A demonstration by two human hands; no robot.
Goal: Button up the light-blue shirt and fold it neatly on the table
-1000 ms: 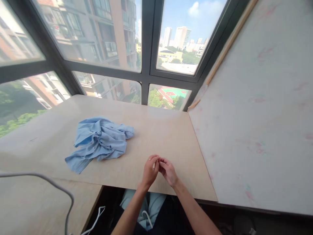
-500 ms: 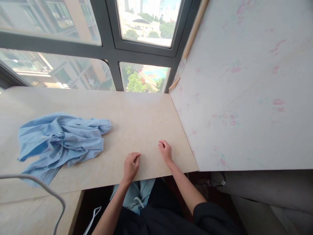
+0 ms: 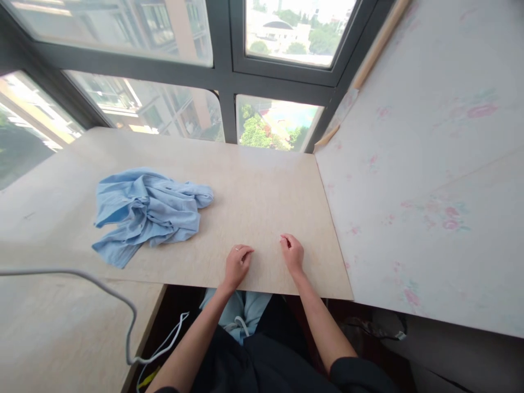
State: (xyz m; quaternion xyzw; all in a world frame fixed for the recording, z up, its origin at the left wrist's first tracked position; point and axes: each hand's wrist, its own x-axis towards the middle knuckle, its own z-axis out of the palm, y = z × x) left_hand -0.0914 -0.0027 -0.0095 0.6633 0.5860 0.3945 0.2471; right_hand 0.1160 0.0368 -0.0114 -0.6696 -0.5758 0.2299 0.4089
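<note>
The blue shirt (image 3: 158, 213) lies crumpled on the table (image 3: 264, 196), between its far and front edges; it seems light, soft, best gripped at its right end. The left hand (image 3: 238, 265) and the right hand (image 3: 293, 254) have fingers curled together, apparently empty.

A pale counter (image 3: 266, 196) met a dark grey window frame (image 3: 226, 82) at its far edge. Through the panes stood a tall building (image 3: 196, 27) and, lower down, green trees (image 3: 256, 132). On the right rose a white wall (image 3: 429, 153) patterned with faint pink flowers, a wooden strip (image 3: 381, 43) running between it and the frame. A grey cable (image 3: 100, 283) curved across the lower left.
</note>
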